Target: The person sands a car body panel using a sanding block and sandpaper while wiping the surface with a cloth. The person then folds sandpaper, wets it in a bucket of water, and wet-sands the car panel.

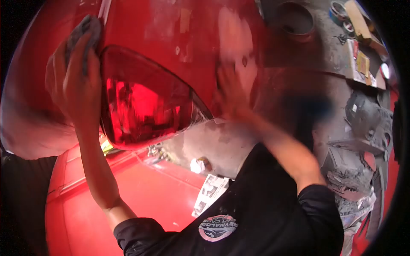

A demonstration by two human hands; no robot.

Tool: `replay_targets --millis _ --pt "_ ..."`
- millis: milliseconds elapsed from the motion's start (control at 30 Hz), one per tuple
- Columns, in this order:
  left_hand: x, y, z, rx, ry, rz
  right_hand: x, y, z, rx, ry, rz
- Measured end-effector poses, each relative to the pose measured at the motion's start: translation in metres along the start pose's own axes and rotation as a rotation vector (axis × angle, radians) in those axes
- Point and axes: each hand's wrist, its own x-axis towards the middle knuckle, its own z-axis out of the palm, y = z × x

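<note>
My left hand (77, 81) is closed around a dark grey cloth (87, 36) and presses it against the red car body beside the tail light. The tail light (143, 102) is a large red lens with a dark rim, between my two hands. My right hand (232, 94) lies with its fingers stretched out on the red body panel (183, 47), just right of the tail light; it is slightly blurred. Next to its fingers is a pale pinkish patch (237, 47) on the panel, with a small dark mark in it.
Behind the panel is a stained concrete floor (209, 141) with newspaper (210, 194) and a crumpled white piece (197, 165). Tape rolls (338, 12) and papers lie at upper right. Grey dusty parts (363, 111) and scraps are piled along the right. Another red surface (141, 192) spreads at lower left.
</note>
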Motion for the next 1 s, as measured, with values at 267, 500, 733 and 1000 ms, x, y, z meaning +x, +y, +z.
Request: replay_targets --millis 267,500,733,1000 --pt "-0.015 0.015 -0.020 -0.046 0.167 0.048 0.013 -0.055 -0.041 0.173 0.069 -0.072" --pt "-0.017 -0.002 0.002 0.027 0.171 0.042 -0.075 -0.073 -0.012 -0.055 0.109 -0.156" --pt "-0.016 -0.003 0.001 0.082 0.121 0.032 -0.085 -0.062 -0.014 -0.167 0.045 -0.234" --pt "-0.012 0.000 -0.003 -0.017 0.183 0.055 -0.060 -0.059 -0.019 -0.213 0.008 -0.256"
